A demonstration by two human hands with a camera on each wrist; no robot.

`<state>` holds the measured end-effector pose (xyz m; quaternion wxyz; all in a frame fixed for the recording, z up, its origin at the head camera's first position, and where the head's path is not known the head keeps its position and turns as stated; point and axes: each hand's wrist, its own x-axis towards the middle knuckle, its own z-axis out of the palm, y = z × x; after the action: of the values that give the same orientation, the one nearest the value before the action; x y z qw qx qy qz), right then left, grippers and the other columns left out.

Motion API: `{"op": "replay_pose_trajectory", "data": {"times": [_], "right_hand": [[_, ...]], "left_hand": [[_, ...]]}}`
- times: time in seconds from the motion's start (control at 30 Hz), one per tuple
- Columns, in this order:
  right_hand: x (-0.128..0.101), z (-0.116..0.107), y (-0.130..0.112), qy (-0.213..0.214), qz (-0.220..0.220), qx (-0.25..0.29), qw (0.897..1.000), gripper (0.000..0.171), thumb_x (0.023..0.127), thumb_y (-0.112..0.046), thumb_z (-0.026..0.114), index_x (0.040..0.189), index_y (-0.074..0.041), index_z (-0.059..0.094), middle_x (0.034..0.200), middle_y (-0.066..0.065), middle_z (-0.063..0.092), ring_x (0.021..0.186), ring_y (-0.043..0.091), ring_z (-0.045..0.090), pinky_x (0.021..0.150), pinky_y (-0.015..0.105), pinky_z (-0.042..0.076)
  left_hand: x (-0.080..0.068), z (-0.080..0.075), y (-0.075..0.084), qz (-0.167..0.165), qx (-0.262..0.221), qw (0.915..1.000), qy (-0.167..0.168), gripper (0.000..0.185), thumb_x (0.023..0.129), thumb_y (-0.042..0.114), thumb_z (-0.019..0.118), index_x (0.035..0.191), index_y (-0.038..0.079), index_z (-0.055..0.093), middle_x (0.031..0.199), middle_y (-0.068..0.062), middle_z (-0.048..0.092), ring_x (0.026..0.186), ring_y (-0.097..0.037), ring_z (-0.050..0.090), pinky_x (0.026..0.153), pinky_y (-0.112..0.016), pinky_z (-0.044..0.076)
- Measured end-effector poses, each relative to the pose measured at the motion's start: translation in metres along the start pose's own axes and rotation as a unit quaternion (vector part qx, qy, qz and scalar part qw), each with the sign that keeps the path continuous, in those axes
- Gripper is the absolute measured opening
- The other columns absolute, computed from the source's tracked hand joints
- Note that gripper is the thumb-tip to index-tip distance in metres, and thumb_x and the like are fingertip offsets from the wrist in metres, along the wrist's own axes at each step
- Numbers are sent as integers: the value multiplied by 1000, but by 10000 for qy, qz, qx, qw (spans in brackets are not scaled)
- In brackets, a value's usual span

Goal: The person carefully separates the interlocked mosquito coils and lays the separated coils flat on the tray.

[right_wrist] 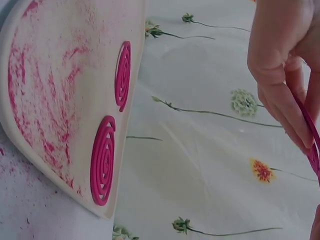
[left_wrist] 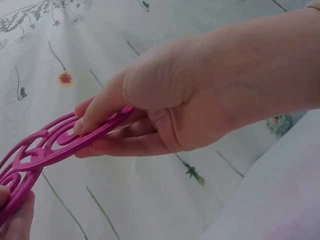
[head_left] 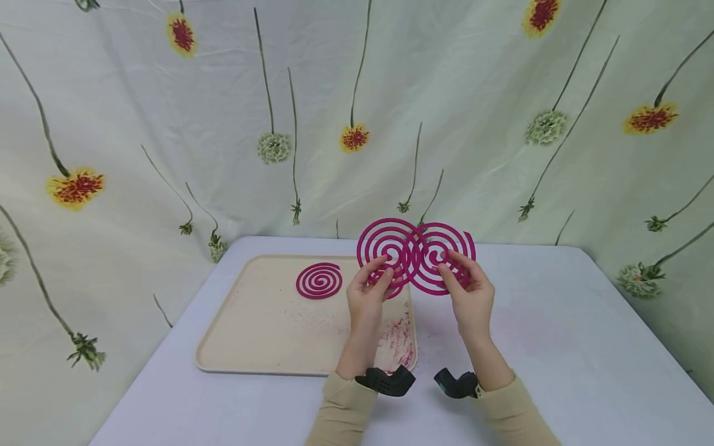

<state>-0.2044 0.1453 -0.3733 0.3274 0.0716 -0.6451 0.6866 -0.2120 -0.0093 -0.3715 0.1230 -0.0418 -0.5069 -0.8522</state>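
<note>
Two pink spiral coils, still hooked together where they meet, are held up above the table. My left hand [head_left: 382,272] pinches the left coil [head_left: 385,244] and my right hand [head_left: 449,269] pinches the right coil [head_left: 446,257]. The left wrist view shows the joined coils [left_wrist: 50,145] edge-on, pinched between a thumb and fingers. In the right wrist view only a thin strip of coil [right_wrist: 312,145] shows beside the fingers.
A beige tray [head_left: 251,334] smeared with pink dust lies on the pale table [head_left: 558,347], left of my hands. One loose coil [head_left: 319,280] lies on it; a second coil [right_wrist: 102,160] sits near its edge. A flowered cloth [head_left: 167,124] hangs behind.
</note>
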Motion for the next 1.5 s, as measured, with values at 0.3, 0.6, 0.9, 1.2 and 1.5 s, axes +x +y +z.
{"op": "replay_pose_trajectory", "data": {"times": [0.3,0.6,0.9,1.2,1.5], "right_hand": [[-2,3,2,-111,-56,-4,9999,33,86,-5,67,117,1,60,105,2,63,89,11,63,74,22,54],[19,-31,-14,-1385,928,-794,9828,55,83,-8,71,133,-6,47,131,13,46,112,21,52,78,21,52],[26,-50,-15,-2598,895,-1039,9559,47,85,-12,69,128,-3,52,124,18,50,103,20,57,78,26,54],[28,-67,-18,-3292,400,-913,9390,35,84,-2,67,117,4,59,110,9,58,94,16,59,72,29,56],[27,-62,-22,-2911,682,-1143,9474,40,83,-7,70,120,4,60,115,20,56,93,14,60,73,27,56]], "left_hand": [[-1,-3,-3,506,360,9962,-617,31,90,13,64,116,-2,60,112,-15,55,101,-26,63,84,-35,53],[10,-33,17,676,1650,9598,-2166,51,90,0,59,139,8,44,128,-17,46,106,-35,60,79,-35,54],[15,-46,23,1141,1588,9563,-2172,33,92,1,56,125,-5,56,115,-24,57,93,-16,60,82,-26,53],[14,-56,31,1159,1580,9356,-2938,42,85,-1,66,125,-6,55,121,-22,58,101,-31,62,80,-34,54],[16,-60,31,1571,1967,9099,-3297,28,85,6,68,112,-2,66,92,-12,69,69,-13,57,61,-21,52]]}}
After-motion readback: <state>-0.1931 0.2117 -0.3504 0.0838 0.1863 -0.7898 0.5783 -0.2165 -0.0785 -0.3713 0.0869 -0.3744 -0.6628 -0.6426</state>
